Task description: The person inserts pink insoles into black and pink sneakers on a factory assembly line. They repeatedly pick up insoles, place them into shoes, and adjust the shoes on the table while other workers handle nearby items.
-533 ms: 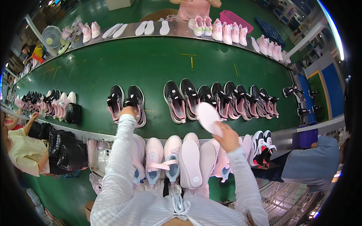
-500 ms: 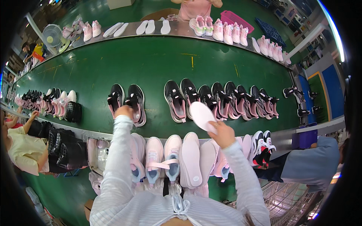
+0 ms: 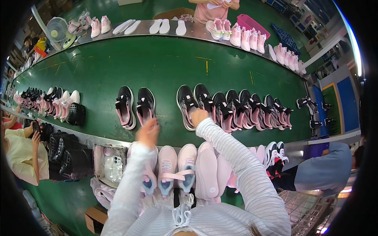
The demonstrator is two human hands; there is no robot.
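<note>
My right hand [image 3: 199, 117] is closed, its fingers bent down at the heel opening of a black sneaker [image 3: 184, 98] with a pink lining. What the fingers grip inside the shoe is hidden. Blurred by motion, my left hand [image 3: 147, 133] hovers at the heel of another black sneaker [image 3: 146, 100]; its fingers cannot be made out. Left of that stands its mate, a black sneaker [image 3: 125, 104] with toe pointing away. Close against my front are pink sneakers [image 3: 167, 163] and a stack of pale pink insoles [image 3: 206, 173].
A row of black sneakers [image 3: 240, 106] stretches right along the green belt [image 3: 118, 59]. On the far ledge lie white insoles [image 3: 159, 26] and pink sneakers [image 3: 246, 37], with a person behind. A box with a phone [image 3: 114, 163] sits at near left. Co-workers flank both sides.
The pale pink insole in my right hand no longer shows; that hand has moved left and down to a shoe opening. My left hand has shifted right and nearer to me.
</note>
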